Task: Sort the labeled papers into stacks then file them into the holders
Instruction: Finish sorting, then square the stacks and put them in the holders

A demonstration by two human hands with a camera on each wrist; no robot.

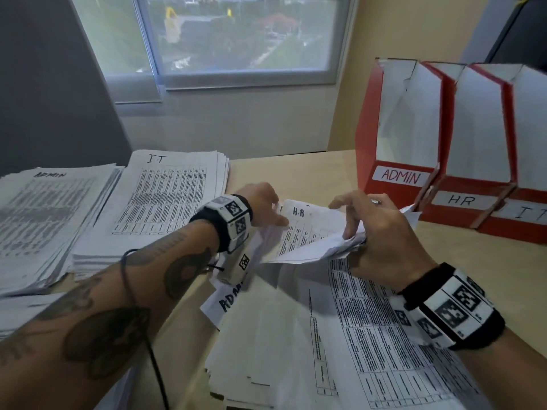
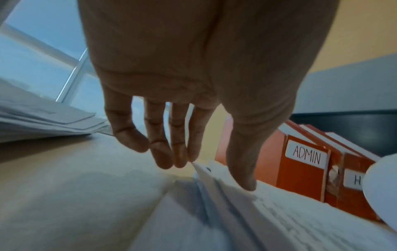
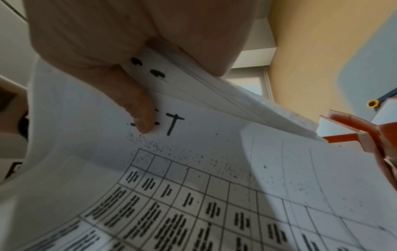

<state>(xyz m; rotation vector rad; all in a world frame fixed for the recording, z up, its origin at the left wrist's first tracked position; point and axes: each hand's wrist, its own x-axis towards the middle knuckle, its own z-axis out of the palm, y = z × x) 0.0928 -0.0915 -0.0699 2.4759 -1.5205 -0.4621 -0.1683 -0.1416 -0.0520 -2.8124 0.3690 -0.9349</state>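
Observation:
A bundle of printed sheets with "H.R" [image 1: 299,224] handwritten on top is held up over the desk between both hands. My left hand [image 1: 268,213] pinches its left edge, thumb [image 2: 242,171] on top and fingers [image 2: 163,152] at the edge. My right hand [image 1: 355,229] grips the crumpled right side. In the right wrist view the right hand [image 3: 171,84] holds several sheets, one finger [image 3: 144,118] pressing on an IT-marked sheet [image 3: 193,161]. Three red holders stand at the right: ADMIN [image 1: 399,149], HR [image 1: 470,173], IT [image 1: 529,202].
An ADMIN stack [image 1: 44,220] and an IT stack [image 1: 165,199] lie at the left of the desk. A loose pile of printed sheets [image 1: 340,350] lies below my hands, with an ADMIN-marked sheet [image 1: 228,301] sticking out. A window is behind the desk.

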